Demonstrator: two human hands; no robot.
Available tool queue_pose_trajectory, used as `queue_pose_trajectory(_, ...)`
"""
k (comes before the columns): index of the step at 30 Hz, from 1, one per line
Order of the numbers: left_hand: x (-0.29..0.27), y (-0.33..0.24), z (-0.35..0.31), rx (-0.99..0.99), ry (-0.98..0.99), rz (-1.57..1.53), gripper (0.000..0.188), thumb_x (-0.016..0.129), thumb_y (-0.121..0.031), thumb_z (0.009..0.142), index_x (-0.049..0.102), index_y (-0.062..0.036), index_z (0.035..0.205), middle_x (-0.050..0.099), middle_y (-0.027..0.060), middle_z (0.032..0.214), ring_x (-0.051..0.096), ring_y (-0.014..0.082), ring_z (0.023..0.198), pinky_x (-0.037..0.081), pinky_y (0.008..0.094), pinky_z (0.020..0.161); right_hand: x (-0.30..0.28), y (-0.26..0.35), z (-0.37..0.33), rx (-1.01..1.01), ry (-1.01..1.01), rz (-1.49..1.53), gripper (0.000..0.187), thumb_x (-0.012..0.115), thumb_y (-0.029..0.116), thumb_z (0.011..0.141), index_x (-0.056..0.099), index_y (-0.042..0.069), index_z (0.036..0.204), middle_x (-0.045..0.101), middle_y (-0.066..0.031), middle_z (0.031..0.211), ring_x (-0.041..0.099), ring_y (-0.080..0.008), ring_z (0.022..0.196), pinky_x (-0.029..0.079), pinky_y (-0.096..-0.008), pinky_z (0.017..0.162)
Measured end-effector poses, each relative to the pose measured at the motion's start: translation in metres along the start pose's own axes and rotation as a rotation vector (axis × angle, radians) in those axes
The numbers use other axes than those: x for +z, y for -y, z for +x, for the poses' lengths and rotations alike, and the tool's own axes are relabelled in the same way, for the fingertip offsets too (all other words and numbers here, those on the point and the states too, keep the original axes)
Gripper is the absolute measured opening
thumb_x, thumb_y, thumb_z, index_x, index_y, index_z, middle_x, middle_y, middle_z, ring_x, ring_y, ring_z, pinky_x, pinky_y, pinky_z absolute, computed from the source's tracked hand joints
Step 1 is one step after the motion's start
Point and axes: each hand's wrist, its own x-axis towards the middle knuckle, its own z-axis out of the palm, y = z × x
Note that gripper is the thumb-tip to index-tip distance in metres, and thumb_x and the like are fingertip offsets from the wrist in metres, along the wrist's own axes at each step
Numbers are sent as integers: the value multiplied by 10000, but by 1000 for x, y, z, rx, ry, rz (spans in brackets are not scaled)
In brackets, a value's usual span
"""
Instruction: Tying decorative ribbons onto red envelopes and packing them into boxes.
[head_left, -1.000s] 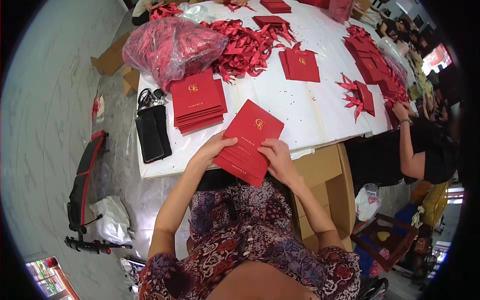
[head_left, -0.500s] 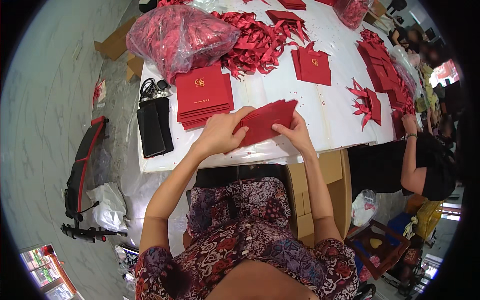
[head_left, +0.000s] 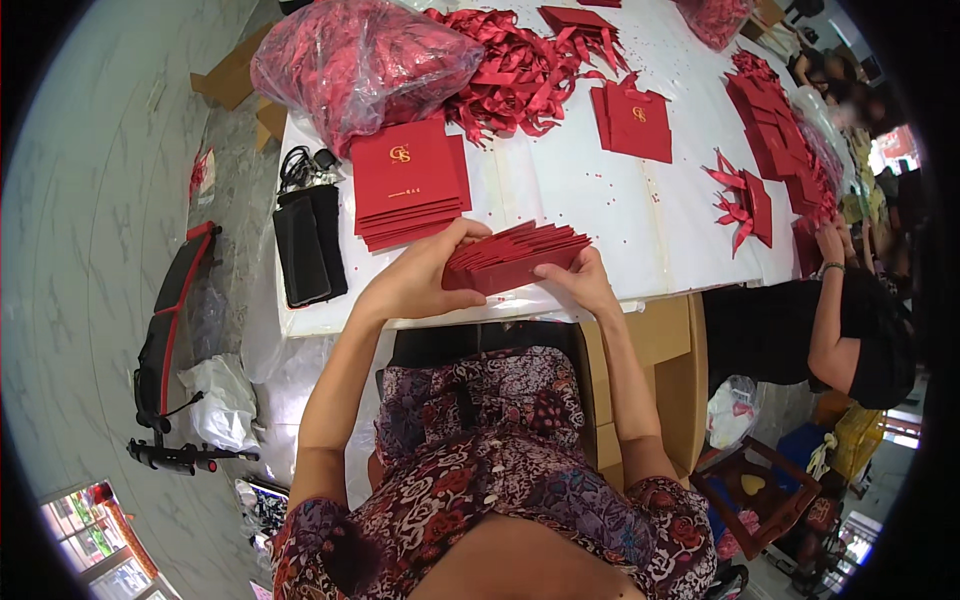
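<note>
The step in hand appears to be alignment: the left hand [head_left: 415, 275] and right hand [head_left: 586, 285] grasp opposite ends of the red stack [head_left: 505, 268], held on edge at the near side of the table [head_left: 575, 190]. The next move appears to call for even pressure, since the thin, flat, card-like pieces fan unevenly; far of them lie glossy, tangled ribbons [head_left: 515, 75].

held envelopes [head_left: 510, 272]: deep red | stacked envelopes [head_left: 405, 180]: red, gold emblem | ribbons [head_left: 520, 75]: bright red | table [head_left: 570, 195]: white, red specks | phone [head_left: 300, 255]: black | dress [head_left: 490, 430]: floral, purple, maroon, cream | box [head_left: 655, 330]: brown | wall [head_left: 90, 260]: pale grey, dark veins | crate [head_left: 858, 440]: yellow | stool [head_left: 785, 520]: dark brown, pale yellow heart
</note>
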Motion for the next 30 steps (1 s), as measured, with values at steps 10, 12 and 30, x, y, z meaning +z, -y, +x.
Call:
queue_pose_trajectory(10,27,-25,-14,39,-260,-14,550,779,-2,722,580,-57,1232,629,132,1165,647,296,1035,523,367,870,12,3,-1,-311,48,-168,328,754,-12,820,597,19,1106,661,-33,1034,621,-111,979,507,-286,884)
queue_pose_trajectory(12,37,-22,-11,52,-335,58,549,767,-13,739,586,-72,1255,643,141,1148,647,317,1042,529,377,872,7,5,2,-249,1,-68,328,749,-23,814,595,19,1100,655,-29,990,624,-112,961,504,-290,881)
queue_pose_trajectory(30,73,2,19,-61,-775,-526,606,771,-90,842,484,14,1365,621,149,1204,655,206,987,540,315,840,14,11,20,-113,-352,247,443,629,151,972,476,-40,1341,630,-121,1238,588,-174,1139,448,-314,1018)
